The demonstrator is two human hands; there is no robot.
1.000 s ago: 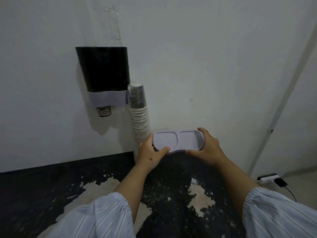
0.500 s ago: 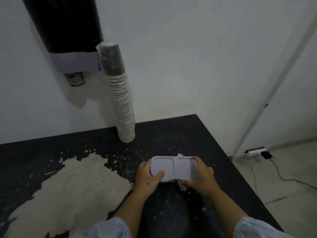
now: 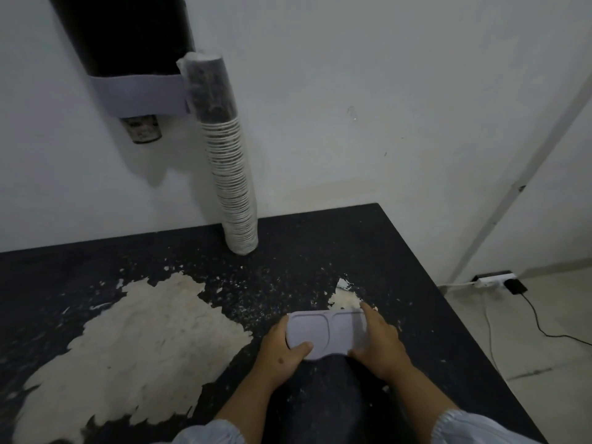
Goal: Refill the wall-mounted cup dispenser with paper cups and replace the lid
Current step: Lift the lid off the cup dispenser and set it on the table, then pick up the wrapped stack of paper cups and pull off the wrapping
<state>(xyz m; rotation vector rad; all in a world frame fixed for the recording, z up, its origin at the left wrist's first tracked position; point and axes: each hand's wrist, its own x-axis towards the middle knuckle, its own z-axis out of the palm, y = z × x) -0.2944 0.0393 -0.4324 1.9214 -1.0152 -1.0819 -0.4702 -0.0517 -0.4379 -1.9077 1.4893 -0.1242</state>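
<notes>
The pale grey oval lid (image 3: 323,333) with two shallow recesses lies low over the black table, held at both ends. My left hand (image 3: 282,355) grips its left end with the thumb on top. My right hand (image 3: 379,342) grips its right end. The wall-mounted cup dispenser (image 3: 128,49) is a dark tube with a grey band at the upper left; one cup bottom pokes out below it. A tall plastic-wrapped stack of paper cups (image 3: 229,174) stands on the table and leans against the wall beside the dispenser.
The black table (image 3: 320,251) has large peeled pale patches and ends at a right edge. Beyond that edge, on the floor, lie a white power strip (image 3: 493,279) and a black cable. A door frame runs up the right wall.
Both hands have brought the lid down from in front of the wall to just over the table near me. The view has tilted downward.
</notes>
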